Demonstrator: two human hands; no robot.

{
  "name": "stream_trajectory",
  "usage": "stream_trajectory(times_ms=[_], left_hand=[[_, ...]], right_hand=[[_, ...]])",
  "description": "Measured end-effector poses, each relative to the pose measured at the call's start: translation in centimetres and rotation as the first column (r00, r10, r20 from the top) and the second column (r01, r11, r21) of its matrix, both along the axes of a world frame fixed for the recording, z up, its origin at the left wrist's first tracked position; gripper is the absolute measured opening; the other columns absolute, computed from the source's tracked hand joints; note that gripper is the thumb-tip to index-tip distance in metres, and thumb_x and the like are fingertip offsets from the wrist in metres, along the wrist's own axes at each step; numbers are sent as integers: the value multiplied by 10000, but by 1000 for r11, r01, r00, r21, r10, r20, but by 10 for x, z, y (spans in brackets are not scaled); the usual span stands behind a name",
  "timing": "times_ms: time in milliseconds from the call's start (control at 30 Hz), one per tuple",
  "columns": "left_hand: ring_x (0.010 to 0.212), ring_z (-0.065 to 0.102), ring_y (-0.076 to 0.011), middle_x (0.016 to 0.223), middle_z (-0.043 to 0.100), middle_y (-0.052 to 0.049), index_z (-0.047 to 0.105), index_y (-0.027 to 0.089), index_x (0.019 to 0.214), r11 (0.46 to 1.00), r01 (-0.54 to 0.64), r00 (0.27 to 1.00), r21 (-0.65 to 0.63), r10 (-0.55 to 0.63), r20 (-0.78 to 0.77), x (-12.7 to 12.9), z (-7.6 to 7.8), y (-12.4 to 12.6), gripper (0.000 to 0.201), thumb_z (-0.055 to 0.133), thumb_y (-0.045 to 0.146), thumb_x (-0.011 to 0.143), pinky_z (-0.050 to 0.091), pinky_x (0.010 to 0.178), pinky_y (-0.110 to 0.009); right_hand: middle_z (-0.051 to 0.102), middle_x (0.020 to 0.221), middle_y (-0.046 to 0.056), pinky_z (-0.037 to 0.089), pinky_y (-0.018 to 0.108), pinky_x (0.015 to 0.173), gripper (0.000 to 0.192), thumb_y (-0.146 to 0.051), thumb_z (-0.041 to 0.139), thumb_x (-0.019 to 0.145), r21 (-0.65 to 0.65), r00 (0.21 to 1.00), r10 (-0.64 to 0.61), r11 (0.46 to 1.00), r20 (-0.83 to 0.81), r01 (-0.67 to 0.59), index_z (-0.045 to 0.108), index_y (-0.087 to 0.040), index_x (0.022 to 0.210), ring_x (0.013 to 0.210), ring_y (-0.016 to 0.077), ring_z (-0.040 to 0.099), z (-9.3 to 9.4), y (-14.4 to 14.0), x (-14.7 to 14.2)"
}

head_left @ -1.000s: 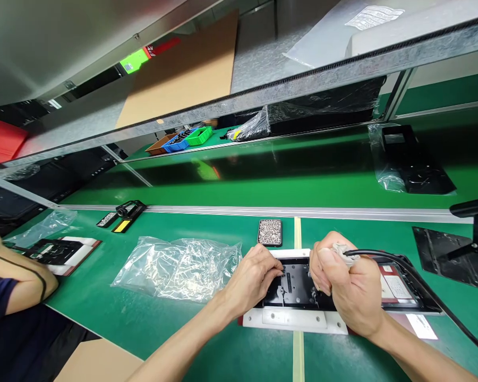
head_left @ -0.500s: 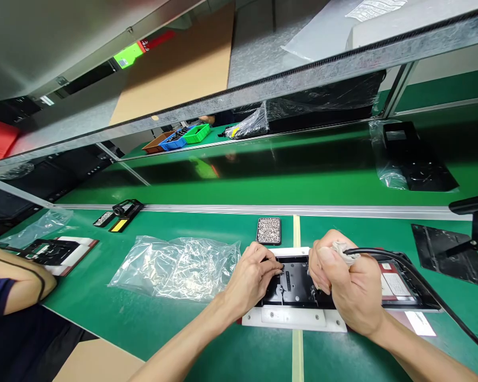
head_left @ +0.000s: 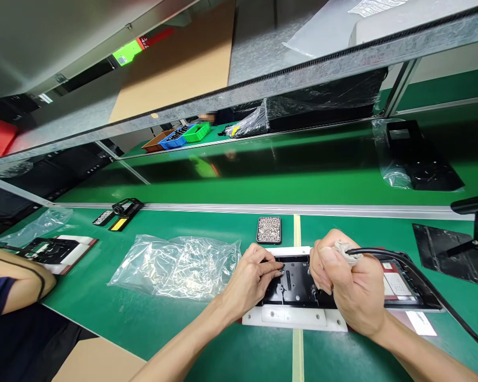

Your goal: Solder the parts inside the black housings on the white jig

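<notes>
A black plastic housing (head_left: 292, 281) lies in a white fixture (head_left: 258, 317) on the bench before me. My left hand (head_left: 252, 277) reaches over its left end, thumb and fingers pinched together low at the housing. Whatever is between those fingertips is too small to name. Wrapped round a corded electric screwdriver (head_left: 348, 252), my right hand (head_left: 352, 289) is closed above the right part of the housing. The tool's top has whitish wrapping, with a black cable leaving it to the right; its tip is hidden. Behind the fixture sits a small tray of screws (head_left: 269, 230).
A clear plastic bag (head_left: 179, 268) lies left of my hands. Farther left are a black bracket (head_left: 126, 213) and another person's arm (head_left: 16, 270) beside a similar unit (head_left: 59, 253). A black stand (head_left: 456, 254) is at right. A metal shelf (head_left: 271, 79) crosses above.
Both hands stay at the same places on the housing, with hardly any visible movement. The whole view has shifted very slightly.
</notes>
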State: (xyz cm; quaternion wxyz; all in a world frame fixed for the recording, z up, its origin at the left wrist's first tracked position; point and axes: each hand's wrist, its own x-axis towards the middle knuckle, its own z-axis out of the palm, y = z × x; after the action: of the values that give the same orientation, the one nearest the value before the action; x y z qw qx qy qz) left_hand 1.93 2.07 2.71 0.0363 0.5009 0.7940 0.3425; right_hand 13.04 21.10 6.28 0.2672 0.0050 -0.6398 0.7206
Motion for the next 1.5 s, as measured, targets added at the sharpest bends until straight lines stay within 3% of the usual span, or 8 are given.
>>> stream_trajectory(times_ms=[233,400,733,1000,1267,1500], left_hand=[[1047,534,-268,1141,646,-121,700,157,1332,994,2,986,-106,-20,-163,9,12,-11,286,561,181,1084,556,837,-417],[1123,523,-309,1217,602,-147,669,170,1368,980,-4,958,-200,-54,-281,16,11,-17,313,555,280,1097,575,897,-489],[1219,494,-325,1295,579,-151,673,183,1354,985,-33,968,-170,-10,-249,14,16,-23,316,509,309,1116,595,963,-525],[1236,478,-335,1317,558,-155,639,161,1386,975,-22,953,-223,-47,-300,18,10,-20,332,552,308,1100,584,979,-545],[1244,459,-330,1359,554,-147,615,177,1393,986,-63,952,-152,14,-304,14,12,-28,310,505,258,1115,561,993,-557],[1225,491,-302,1310,598,-130,613,205,1387,997,-69,959,21,72,-274,7,-1,-25,289,500,224,1122,519,1011,-541]], right_hand=[[421,669,-21,317,267,514,373,-364,568,1088,-2,1000,-5,1000,-30,4,451,-209,770,593,108,395,-1,-1,0],[420,670,-24,320,263,518,359,-357,568,1089,0,999,2,1000,-42,-2,459,-209,780,590,106,393,0,-1,-1],[404,660,-26,315,263,509,385,-373,562,1090,16,999,-4,1000,-39,4,452,-205,761,581,104,385,1,-2,-2],[438,658,-24,332,265,519,354,-347,568,1089,13,999,-7,1000,-53,7,477,-207,777,587,109,412,1,-1,-1],[430,634,-24,323,283,498,355,-371,582,1077,-7,999,-6,1000,-36,5,495,-205,777,559,115,411,1,-1,-1],[432,583,-46,316,262,453,344,-367,592,1078,-48,999,22,999,-45,-24,501,-207,788,497,100,402,5,-1,-3]])
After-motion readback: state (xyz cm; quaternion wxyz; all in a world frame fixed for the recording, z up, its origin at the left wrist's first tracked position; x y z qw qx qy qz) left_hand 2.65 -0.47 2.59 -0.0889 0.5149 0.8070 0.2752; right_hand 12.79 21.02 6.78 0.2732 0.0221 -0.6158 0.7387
